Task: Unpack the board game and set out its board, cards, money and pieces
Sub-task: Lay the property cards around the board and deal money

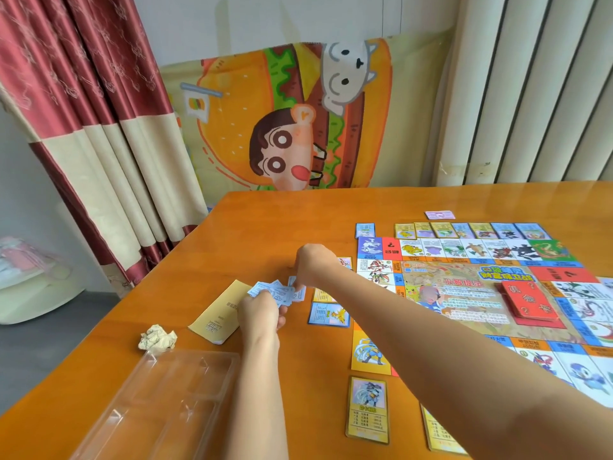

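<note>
The game board [464, 287] lies unfolded on the right half of the orange table [265, 220]. Property cards line its far edge [471, 230] and its left side [367, 408]. A red card stack [527, 300] rests in the board's middle. Left of the board, my left hand [260, 315] grips a fanned bundle of pale blue paper money [277, 292]. My right hand [313, 263] reaches across from the right and pinches one note at the bundle's far end.
A yellow paper sheet [220, 313] lies under my left hand. A crumpled paper ball [157, 338] and a transparent plastic tray [156, 403] sit near the table's front left. One pink note [439, 214] lies beyond the board. Curtains hang left.
</note>
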The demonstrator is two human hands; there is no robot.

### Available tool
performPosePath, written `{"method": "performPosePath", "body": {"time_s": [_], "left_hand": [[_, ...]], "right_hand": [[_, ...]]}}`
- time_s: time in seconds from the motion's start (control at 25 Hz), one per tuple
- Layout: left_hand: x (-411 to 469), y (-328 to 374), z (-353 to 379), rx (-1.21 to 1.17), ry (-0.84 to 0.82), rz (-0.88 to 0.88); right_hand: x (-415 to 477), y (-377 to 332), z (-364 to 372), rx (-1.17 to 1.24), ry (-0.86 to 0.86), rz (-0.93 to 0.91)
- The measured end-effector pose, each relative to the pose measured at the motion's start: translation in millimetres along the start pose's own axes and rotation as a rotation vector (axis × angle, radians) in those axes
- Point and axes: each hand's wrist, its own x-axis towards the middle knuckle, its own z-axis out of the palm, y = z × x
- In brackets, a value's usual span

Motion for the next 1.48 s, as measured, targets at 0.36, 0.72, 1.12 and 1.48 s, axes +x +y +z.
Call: {"method": "performPosePath", "body": {"time_s": [0.36, 0.72, 1.12, 1.48], "left_hand": [[-46, 29, 12, 0.030, -0.346, 0.378], [-98, 39, 49, 0.213, -0.755, 0.413], [-129, 52, 105, 0.058, -0.913, 0.363], [-128, 68, 159, 0.199, -0.971, 0.343]], "right_hand": [[-84, 30, -88, 0.291, -0.011, -0.487], [-155, 95, -135, -0.040, 0.050, -0.480], [-175, 161, -167, 0.136, 0.180, -0.391], [-148, 206, -183, 0.272, 0.300, -0.247]]}}
